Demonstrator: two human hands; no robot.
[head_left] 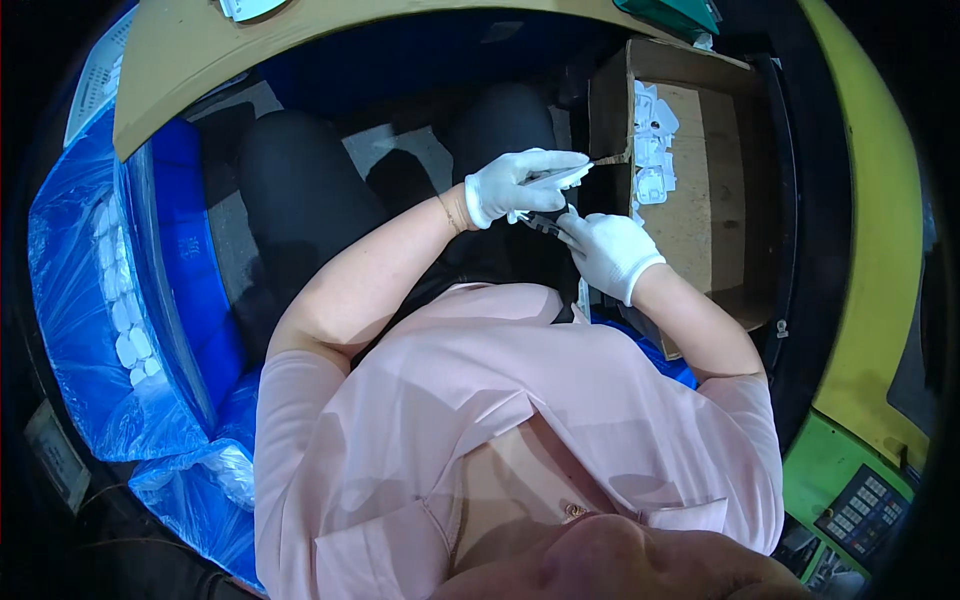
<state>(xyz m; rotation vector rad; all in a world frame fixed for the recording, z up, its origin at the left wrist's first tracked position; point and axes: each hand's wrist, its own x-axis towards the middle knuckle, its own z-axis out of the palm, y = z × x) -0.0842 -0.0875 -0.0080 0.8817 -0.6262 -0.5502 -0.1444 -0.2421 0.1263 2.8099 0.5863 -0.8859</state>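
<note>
Both my hands wear white gloves and are close together above my lap. My left hand [520, 188] is closed around a flat white plastic part [560, 178], its fingers lying along the top. Just below and to the right, my right hand [612, 250] grips a small pair of pliers-like cutters [541, 225]. Their dark metal end points left, under the white part. Whether the jaws touch the part I cannot tell. An open cardboard box [725, 180] stands right of my hands, with several white plastic pieces [652, 150] along its left inner side.
At my left, a blue bin [190, 250] stands beside a blue plastic bag [75, 290] holding several white parts [130, 345]. A curved tan board edge [400, 20] runs across the far side. Yellow and green machine panels [840, 445] with a keypad [865, 510] are at the right.
</note>
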